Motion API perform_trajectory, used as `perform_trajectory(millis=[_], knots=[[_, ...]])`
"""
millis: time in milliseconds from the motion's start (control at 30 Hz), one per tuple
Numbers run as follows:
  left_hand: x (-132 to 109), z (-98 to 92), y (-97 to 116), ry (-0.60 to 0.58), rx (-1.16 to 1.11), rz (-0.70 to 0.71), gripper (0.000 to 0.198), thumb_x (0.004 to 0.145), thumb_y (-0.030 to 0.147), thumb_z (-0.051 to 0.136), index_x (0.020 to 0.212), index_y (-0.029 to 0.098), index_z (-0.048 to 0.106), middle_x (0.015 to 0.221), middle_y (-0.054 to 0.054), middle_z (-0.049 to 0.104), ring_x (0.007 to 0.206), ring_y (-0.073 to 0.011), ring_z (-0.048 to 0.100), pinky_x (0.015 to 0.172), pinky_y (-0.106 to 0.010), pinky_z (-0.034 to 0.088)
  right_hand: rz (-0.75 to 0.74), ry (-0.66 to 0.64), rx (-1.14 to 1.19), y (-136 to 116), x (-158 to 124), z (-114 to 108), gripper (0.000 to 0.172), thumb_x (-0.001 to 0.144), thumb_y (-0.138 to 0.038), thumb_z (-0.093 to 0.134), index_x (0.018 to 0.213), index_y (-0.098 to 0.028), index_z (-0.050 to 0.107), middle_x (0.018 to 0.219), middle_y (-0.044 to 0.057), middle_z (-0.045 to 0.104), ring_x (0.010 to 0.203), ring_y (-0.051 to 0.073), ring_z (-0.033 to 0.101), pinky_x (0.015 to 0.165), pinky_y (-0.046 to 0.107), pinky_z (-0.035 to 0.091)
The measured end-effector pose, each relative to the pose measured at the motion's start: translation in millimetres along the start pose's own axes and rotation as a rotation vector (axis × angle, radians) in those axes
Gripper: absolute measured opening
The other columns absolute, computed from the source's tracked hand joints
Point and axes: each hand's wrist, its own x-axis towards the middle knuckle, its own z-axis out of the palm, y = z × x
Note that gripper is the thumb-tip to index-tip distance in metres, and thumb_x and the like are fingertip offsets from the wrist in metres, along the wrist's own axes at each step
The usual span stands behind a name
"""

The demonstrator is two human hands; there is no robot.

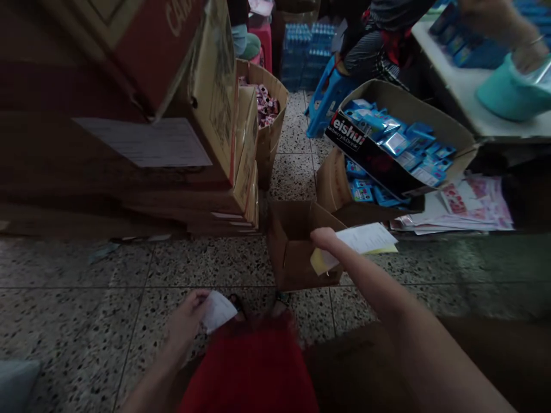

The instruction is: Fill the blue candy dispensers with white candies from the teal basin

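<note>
My left hand [194,307] is low on the left, its fingers closed on the edge of a small white paper slip [218,311]. Farther right and higher, my right hand [326,238] grips a sheaf of white and yellow papers [365,238], which juts out past my wrist. Below and behind that hand an open brown cardboard box [301,265] stands on the floor; its inside is dark and I cannot make out what it holds. My red clothing and sandaled feet show beneath the hands.
Stacked cartons [210,103] rise at left. A box of blue packets [400,143] sits upon another at right, near flat printed sheets [477,201]. A blue stool [327,94] stands behind. At a table [447,80], a person's hand [531,54] reaches into a turquoise container [510,92].
</note>
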Motion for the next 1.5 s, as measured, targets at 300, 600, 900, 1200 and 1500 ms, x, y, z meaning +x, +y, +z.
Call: perform_trajectory(millis=[300,600,900,1200,1500], knots=[[7,45.1,-22,-0.094,-0.001,0.012,0.040,0.059,0.048,0.066,0.082,0.017,0.061,0.074,-0.003,0.065,0.069,-0.0183,0.059,0.060,-0.027,0.046,-0.041,-0.255,-0.580,-49,78,32,0.026,0.077,-0.027,0.071,0.094,-0.008,0.067,0.102,0.012,0.068,0.103,0.025,0.061,0.093,0.040,0.045],[43,104.4,-21,-0.198,-0.102,0.048,0.059,0.063,0.037,0.065,0.116,0.016,0.050,0.078,0.000,0.062,0.069,-0.0156,0.059,0.062,-0.026,0.044,-0.057,-0.260,-0.706,21,54,43,0.064,0.086,-0.023,0.055,0.144,-0.023,0.027,0.114,0.015,0.064,0.104,0.024,0.062,0.085,0.036,0.047],[75,145.1,29,-0.257,-0.084,0.186,0.057,0.060,0.025,0.061,0.114,0.015,0.051,0.082,0.000,0.059,0.074,-0.0144,0.057,0.066,-0.025,0.044,-0.095,-0.347,-0.549,68,-61,31,0.035,0.089,-0.032,0.049,0.122,-0.025,0.059,0.108,0.009,0.068,0.100,0.021,0.063,0.081,0.027,0.044],[65,179.2,43,-0.401,-0.020,0.154,0.048,0.058,0.025,0.059,0.104,0.015,0.055,0.077,0.000,0.058,0.066,-0.0118,0.053,0.059,-0.023,0.040,-0.119,-0.438,0.126,85,-150,44,0.039,0.080,-0.042,0.058,0.111,-0.020,0.067,0.079,0.004,0.072,0.071,0.020,0.064,0.069,0.028,0.045],[62,228.3,55,-0.435,-0.094,0.119,0.044,0.056,0.019,0.060,0.100,0.015,0.055,0.073,0.002,0.055,0.062,-0.0103,0.052,0.057,-0.021,0.038,-0.147,-0.410,0.324,78,-131,6,0.041,0.087,-0.048,0.046,0.109,-0.021,0.067,0.110,0.008,0.069,0.102,0.025,0.061,0.091,0.038,0.042]])
